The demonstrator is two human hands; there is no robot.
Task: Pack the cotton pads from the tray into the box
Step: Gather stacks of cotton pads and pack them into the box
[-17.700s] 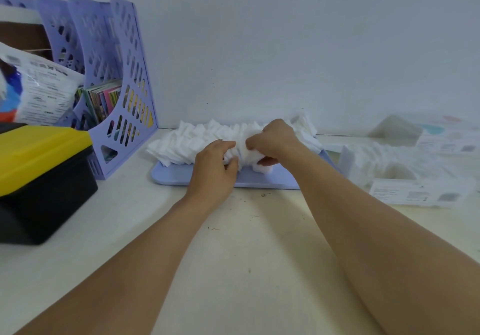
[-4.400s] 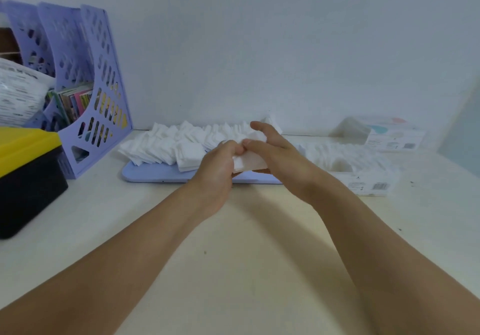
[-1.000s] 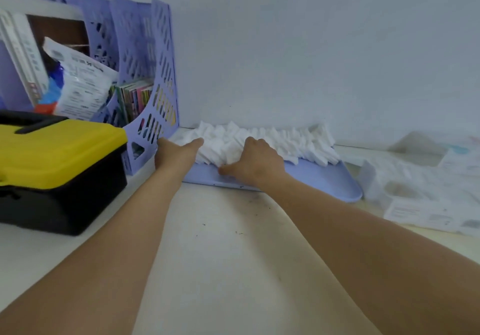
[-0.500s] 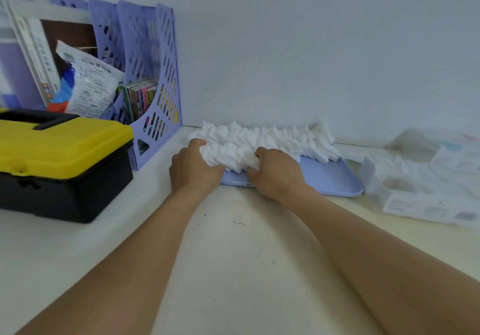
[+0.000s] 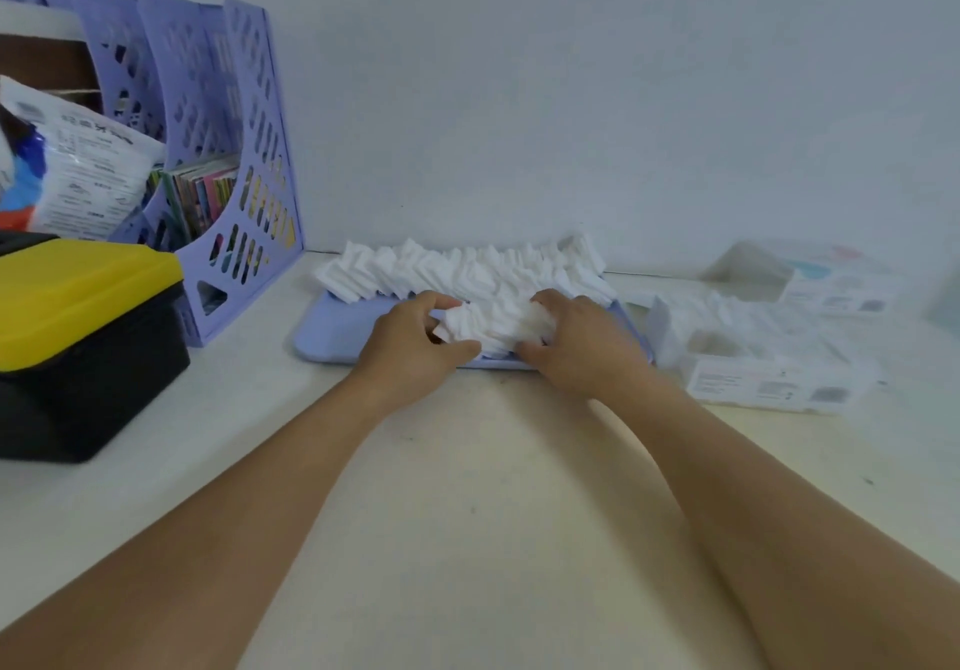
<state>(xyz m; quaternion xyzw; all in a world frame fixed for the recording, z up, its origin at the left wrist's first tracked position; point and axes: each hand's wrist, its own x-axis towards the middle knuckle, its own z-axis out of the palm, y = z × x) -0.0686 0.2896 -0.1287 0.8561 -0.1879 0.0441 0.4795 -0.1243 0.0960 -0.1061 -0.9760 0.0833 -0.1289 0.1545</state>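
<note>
Two hands work over the lilac tray (image 5: 332, 336) on your bench (image 5: 467, 513). To the left stand a yellow-lidded toolbox (image 5: 78, 326) and a purple file rack (image 5: 228, 191). Your left hand (image 5: 415, 347) and right hand (image 5: 576, 342) squeeze a bunch of cotton pads (image 5: 493, 323) between them, fingers curled round it. Farther right sits the partly filled box (image 5: 753, 362).

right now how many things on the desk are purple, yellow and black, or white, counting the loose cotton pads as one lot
purple: 2, the tray and the file rack
yellow and black: 1, the toolbox
white: 3, the cotton pads, the box and a second carton behind it
total: 6
</note>
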